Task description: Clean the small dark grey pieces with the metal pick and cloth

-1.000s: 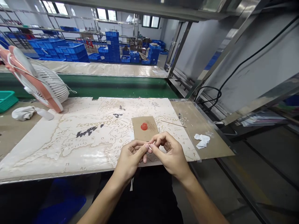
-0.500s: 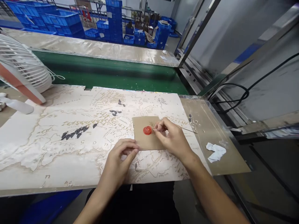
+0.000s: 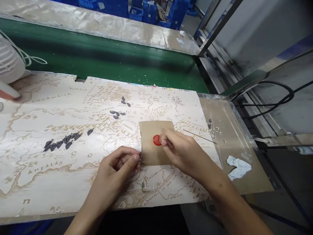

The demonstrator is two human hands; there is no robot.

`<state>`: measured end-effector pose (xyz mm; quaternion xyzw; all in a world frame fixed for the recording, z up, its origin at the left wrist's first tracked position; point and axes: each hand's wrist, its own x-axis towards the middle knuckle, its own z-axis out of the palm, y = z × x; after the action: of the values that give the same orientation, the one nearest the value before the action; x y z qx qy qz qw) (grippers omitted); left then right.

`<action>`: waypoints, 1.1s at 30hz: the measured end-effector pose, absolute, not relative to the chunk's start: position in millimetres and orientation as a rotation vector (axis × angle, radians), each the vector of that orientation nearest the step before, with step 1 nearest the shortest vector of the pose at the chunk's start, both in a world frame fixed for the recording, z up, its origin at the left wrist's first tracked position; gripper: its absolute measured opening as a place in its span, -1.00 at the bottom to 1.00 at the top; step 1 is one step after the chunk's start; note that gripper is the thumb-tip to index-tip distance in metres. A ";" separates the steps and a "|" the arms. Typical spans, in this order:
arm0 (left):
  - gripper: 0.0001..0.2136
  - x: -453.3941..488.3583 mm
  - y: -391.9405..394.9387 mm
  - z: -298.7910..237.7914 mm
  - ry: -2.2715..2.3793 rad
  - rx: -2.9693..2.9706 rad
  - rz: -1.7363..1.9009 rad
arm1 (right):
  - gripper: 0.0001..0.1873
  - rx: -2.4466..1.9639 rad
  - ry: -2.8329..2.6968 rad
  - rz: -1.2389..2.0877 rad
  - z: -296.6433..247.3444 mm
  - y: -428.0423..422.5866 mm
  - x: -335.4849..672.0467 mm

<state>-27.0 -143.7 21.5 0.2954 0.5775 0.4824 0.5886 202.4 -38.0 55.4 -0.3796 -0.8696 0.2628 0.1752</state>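
Right hand (image 3: pixel 182 151) pinched at red disc (image 3: pixel 156 140), left hand (image 3: pixel 117 167) beside brown card (image 3: pixel 151 130)

a red disc (image 3: pixel 156 140) on tan card (image 3: pixel 153 150), beige map sheet (image 3: pixel 61 153) with brown lines, green belt (image 3: pixel 110 62).

The large beige engraved map sheet (image 3: pixel 73 182) reads "ANFALAS" at the frame's lower left, with big letters "G O" just above; the smaller place names are too small to read.
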 end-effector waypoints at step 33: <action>-0.82 4.4 -134.2 13.9 1.269 0.783 1.134 | -0.74 -1.277 -1.868 1.063 35.6 -73.8 218.9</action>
<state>4.4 -134.2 13.9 0.3367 0.5459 0.4876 0.5924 218.9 -73.8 35.6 -0.4848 -0.7091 0.4034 0.3153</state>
